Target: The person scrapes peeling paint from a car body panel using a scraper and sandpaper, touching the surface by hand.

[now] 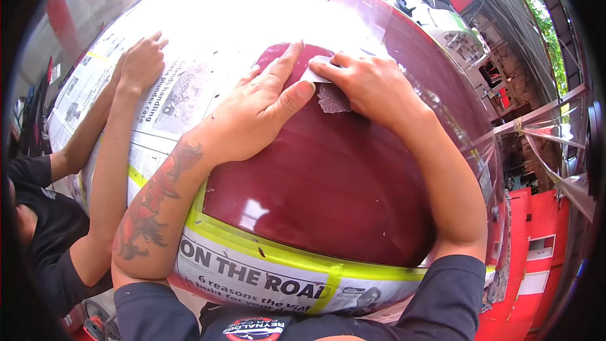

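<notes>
A glossy dark red car panel (303,189) curves in front of me, with newspaper and yellow-green tape along its near edge. My left hand (259,110) lies flat on the panel and the paper beside it, fingers stretched out and thumb apart, holding nothing. To its right, my right hand (375,85) presses down on the red paint with bent fingers. Pinched under its thumb and fingers is a folded piece of sandpaper (332,98), with a rough greyish face and a pale backing. Part of the sandpaper is hidden beneath the hand.
A co-worker's hand (144,63) rests on the newspaper (167,91) covering the left side. Yellow-green masking tape (271,249) borders the panel. Clear plastic sheeting (555,139) hangs at the right, near a red panel (524,246). Bright glare washes out the far side.
</notes>
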Demonstrator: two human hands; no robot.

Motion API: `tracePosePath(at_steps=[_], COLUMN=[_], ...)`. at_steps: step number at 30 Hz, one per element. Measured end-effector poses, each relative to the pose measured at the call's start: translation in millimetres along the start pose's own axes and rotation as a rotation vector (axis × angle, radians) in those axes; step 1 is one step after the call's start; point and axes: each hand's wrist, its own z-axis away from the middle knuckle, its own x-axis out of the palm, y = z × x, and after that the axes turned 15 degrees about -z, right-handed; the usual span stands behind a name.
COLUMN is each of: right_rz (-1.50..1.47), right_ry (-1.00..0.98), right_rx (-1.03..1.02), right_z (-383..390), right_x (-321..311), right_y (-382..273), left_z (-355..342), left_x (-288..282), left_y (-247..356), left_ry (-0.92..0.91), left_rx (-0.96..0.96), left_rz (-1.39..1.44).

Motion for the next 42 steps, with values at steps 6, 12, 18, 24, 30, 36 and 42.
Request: tracePosePath(at_steps=[6,12,18,24,30,36,42], right_rz=[-0.061,-0.01,-0.095,-0.318,-0.31,-0.105,-0.272], right_ry=[-0.091,-0.064,-0.103,-0.085,0.25,0.162,0.426], right_rx=[0.063,0.137,0.115,0.242,0.477,0.431,0.613], right_z=[48.4,9.5,17.2,102.7,194.7,242.2,274.3], right_x=[-35.4,-11.1,-23.7,-76.6,-93.8,-86.3,-75.2], right_y=[-47.5,2.2,3.1,-56.2,-87.8,-77.4,-82.4], left_z=[-1.1,3.4,4.8,9.4,8.4,25.1,62.8], left_x=[-1.7,-3.8,-4.2,-1.1,-2.6,-9.3,-2.2], left_y=[5.3,10.8,11.8,6.4,8.0,69.3,119.3], left_ry=[-0.053,-0.051,-0.085,-0.149,-0.185,-0.264,-0.573], left_rx=[-0.026,0.042,0.0,0.128,0.155,0.429,0.807], left_rz=[-0.098,-0.225,-0.181,-0.613,-0.656,-0.426,0.022])
